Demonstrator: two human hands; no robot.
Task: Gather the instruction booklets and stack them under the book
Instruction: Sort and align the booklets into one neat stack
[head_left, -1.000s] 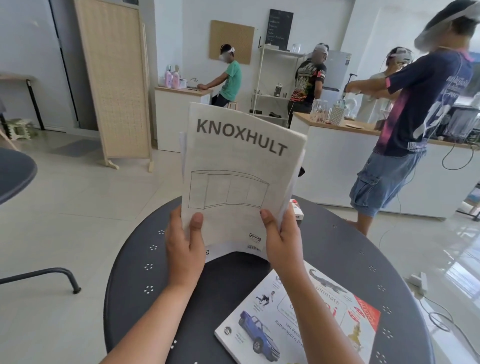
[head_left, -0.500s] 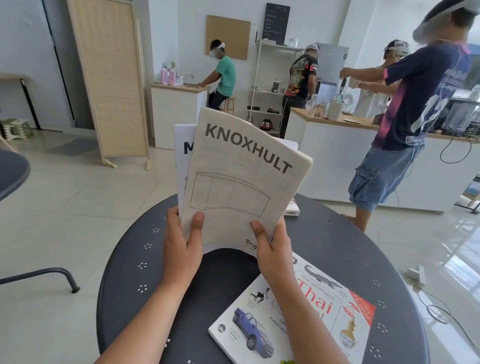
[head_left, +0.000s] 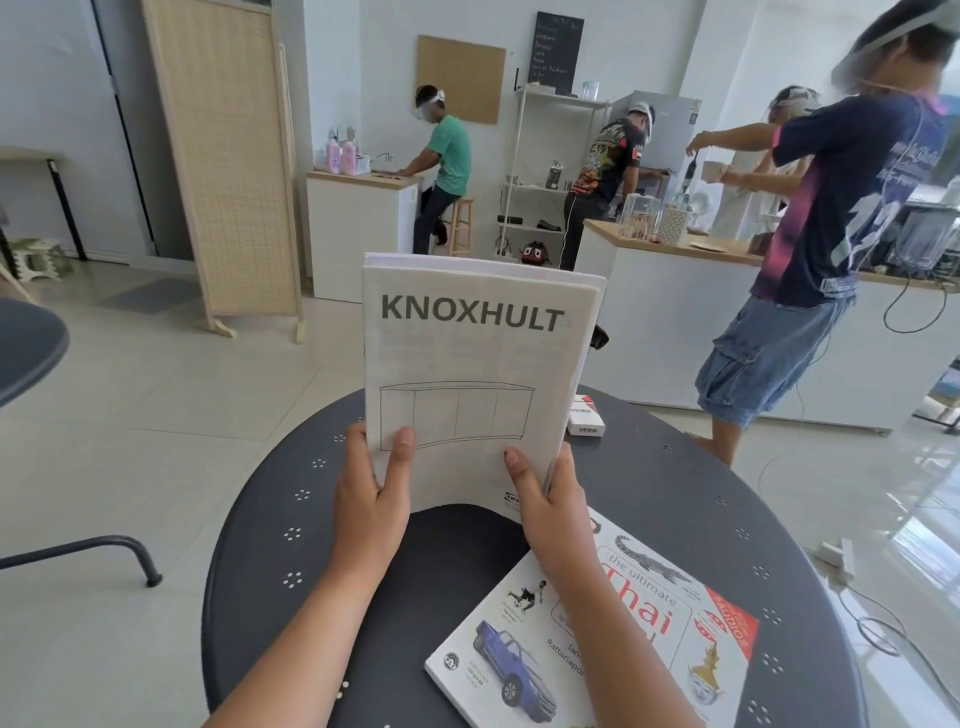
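Note:
I hold a bundle of white instruction booklets (head_left: 467, 374) upright over the round dark table (head_left: 270, 561), the front one printed KNOXHULT with a cabinet drawing. My left hand (head_left: 371, 499) grips its lower left edge, thumb on the cover. My right hand (head_left: 550, 499) grips the lower right edge. More booklets sit squared behind the front one. A white book (head_left: 665, 629) with "Thai" in red and a blue truck lies flat on the table at the near right, partly under my right forearm.
A small red and white box (head_left: 586, 415) lies on the table behind the booklets. A person (head_left: 831, 223) stands close at the table's far right by a white counter (head_left: 675, 312). Other people work further back. Another dark table (head_left: 26, 343) is at left.
The booklets were skewed, with a second one sticking out at the left. Now they are lined up behind the KNOXHULT cover and the bundle stands straighter.

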